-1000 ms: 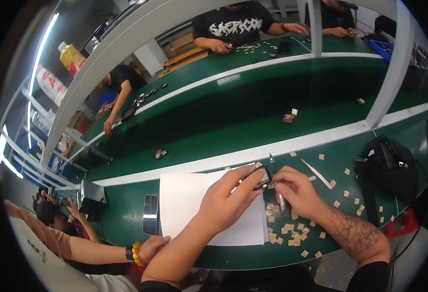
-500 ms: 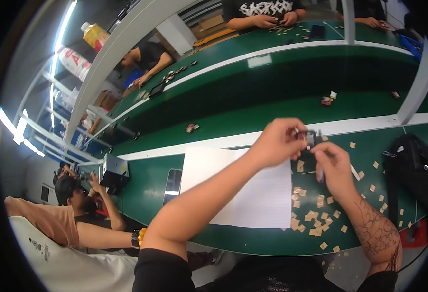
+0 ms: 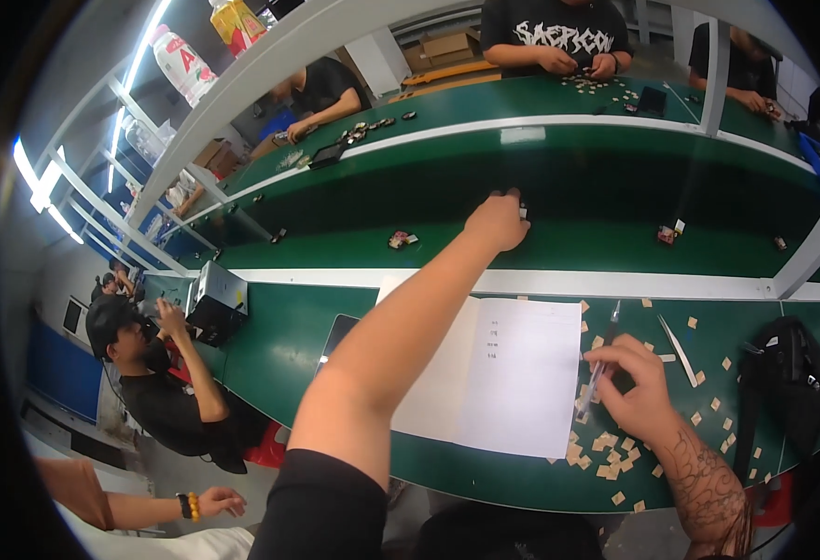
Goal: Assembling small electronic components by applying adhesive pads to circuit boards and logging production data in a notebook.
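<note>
My left hand (image 3: pixel 499 222) reaches out over the green belt, fingers closed on a small part with a white face (image 3: pixel 524 213); most of the part is hidden. Above the tan squares my right hand (image 3: pixel 636 385) pinches a slim clear pen (image 3: pixel 600 371) between thumb and fingers. Left of that hand an open notebook (image 3: pixel 522 401) lies flat, with a few handwritten lines on its right page. Small tan squares (image 3: pixel 606 443) are scattered under and around the right hand. Silvery white tweezers (image 3: pixel 678 350) lie to its right.
A white rail (image 3: pixel 615 283) divides my table from the belt, where small assemblies (image 3: pixel 669 233) sit apart. A black bag (image 3: pixel 788 378) lies at the right, a phone (image 3: pixel 333 343) partly behind my left forearm. Co-workers sit across the belt and at the left.
My hands have parted. The left has moved forward over the belt with the small part; the right has come back nearer, holding the pen. The view has shifted, and the tweezers show fully.
</note>
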### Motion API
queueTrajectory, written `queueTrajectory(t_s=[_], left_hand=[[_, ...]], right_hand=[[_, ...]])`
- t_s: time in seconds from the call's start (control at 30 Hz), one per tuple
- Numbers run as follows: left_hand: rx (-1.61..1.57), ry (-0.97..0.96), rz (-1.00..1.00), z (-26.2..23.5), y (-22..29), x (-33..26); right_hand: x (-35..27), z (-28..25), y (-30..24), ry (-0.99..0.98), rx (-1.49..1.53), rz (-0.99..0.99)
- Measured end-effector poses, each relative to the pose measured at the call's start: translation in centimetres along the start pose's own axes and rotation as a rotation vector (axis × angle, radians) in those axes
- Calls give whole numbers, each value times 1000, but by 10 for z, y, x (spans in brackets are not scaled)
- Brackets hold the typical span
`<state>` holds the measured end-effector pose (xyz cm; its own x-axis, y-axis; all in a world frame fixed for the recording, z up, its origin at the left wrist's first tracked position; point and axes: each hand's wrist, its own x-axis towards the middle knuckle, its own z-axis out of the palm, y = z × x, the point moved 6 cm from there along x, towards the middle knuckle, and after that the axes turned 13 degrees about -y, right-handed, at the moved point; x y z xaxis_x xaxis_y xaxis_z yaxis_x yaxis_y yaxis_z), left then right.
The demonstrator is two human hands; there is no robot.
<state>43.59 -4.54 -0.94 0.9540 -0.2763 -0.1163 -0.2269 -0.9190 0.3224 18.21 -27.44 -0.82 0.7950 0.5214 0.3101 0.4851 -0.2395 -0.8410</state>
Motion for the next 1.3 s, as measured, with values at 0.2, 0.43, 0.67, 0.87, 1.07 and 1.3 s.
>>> queueTrajectory(t_s=[0.2, 0.43, 0.67, 0.87, 1.07, 1.3], left_hand=[[95, -218, 58, -20, 19, -88], [25, -314, 351, 9, 10, -231], [42, -191, 276, 40, 0, -257], [30, -107, 216, 42, 14, -267], [65, -70, 421, 56, 35, -288], [113, -1, 493, 60, 37, -293]], right_hand=[[2, 0, -7, -9, -78, 7], [-4, -6, -3, -7, -16, -2], [15, 9, -19, -94, -43, 66], [31, 39, -28, -181, -54, 88], [49, 54, -17, -74, 263, 250], [84, 79, -9, -142, 360, 268]])
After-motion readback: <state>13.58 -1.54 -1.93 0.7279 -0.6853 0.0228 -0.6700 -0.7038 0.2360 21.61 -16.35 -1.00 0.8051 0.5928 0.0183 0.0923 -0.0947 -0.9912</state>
